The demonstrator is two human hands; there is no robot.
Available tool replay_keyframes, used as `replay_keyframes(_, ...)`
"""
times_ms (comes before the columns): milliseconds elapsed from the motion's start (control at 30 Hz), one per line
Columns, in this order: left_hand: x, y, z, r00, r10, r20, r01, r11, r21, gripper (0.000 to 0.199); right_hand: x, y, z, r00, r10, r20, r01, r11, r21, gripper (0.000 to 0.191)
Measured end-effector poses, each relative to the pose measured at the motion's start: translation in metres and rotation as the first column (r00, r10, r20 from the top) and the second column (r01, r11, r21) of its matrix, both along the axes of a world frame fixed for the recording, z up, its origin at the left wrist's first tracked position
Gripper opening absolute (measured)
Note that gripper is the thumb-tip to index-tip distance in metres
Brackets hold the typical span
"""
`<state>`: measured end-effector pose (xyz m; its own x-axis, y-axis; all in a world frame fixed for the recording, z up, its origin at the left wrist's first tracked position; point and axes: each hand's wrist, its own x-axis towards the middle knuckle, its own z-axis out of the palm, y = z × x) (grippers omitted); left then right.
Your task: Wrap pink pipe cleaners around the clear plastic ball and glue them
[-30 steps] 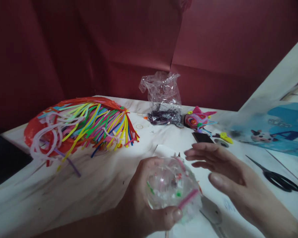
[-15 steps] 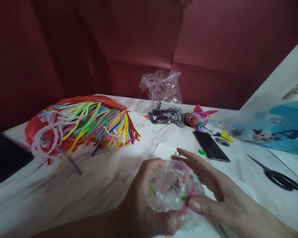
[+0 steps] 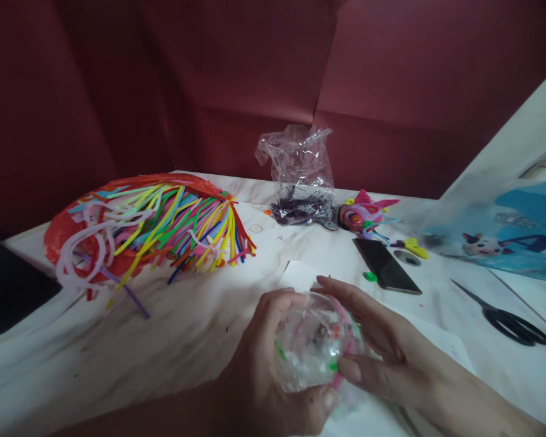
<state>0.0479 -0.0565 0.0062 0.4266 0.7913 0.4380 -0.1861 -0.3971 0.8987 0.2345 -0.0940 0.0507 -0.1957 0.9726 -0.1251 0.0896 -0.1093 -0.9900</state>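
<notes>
A clear, rounded plastic piece [image 3: 307, 343] with pink and green decoration is between my hands, low in the middle of the view. My left hand [image 3: 266, 361] is closed around its left side, with the thumb along the near edge. My right hand [image 3: 391, 349] grips it from the right, its thumb pressing on a pink strip [image 3: 341, 371] on the surface and its fingers round the far side. What the fingertips touch behind the piece is hidden. Under the hands lies a white sheet of paper [image 3: 295, 274].
Left stands a red plastic bag [image 3: 57, 240] with many coloured fuzzy strips [image 3: 191, 227]. Behind are a clear bag of dark material [image 3: 303, 209] and a pink clay-decorated fish [image 3: 359, 215]. To the right lie a phone [image 3: 386, 266], a green clay piece [image 3: 369, 277], scissors [image 3: 505, 318] and a blue-printed package [image 3: 519, 237].
My right thumb and fingers have shifted slightly left along the plastic piece. The piece has turned a little in my hands; the left hand keeps its hold.
</notes>
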Motion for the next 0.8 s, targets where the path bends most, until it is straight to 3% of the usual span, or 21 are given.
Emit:
replay_keyframes(133,0.000,-0.001,-0.001,0.996,0.083,-0.043,-0.078,0.991,0.108,0.069,0.000,0.001,0.001,0.996,0.011,-0.088,-0.013,1.000,-0.026,0.075)
replay_keyframes(433,-0.002,-0.001,-0.005,0.986,0.121,-0.113,-0.099,0.979,0.179,0.068,0.002,0.003,0.002,0.999,-0.029,-0.020,0.029,0.999,0.032,0.071)
replay_keyframes(533,-0.002,0.000,-0.004,0.986,0.109,-0.127,-0.089,0.984,0.153,0.065,0.001,0.003,0.001,1.000,-0.007,-0.021,0.008,1.000,0.029,0.073)
replay_keyframes(700,-0.007,0.004,-0.005,0.993,-0.047,-0.110,0.043,0.999,-0.031,0.073,-0.002,0.002,-0.007,0.997,-0.017,-0.069,0.019,0.999,0.028,0.071)
replay_keyframes(800,-0.008,0.006,-0.008,0.994,-0.005,-0.109,0.006,1.000,0.010,0.070,-0.005,0.002,-0.015,0.997,-0.046,-0.066,0.052,0.994,0.098,0.066)
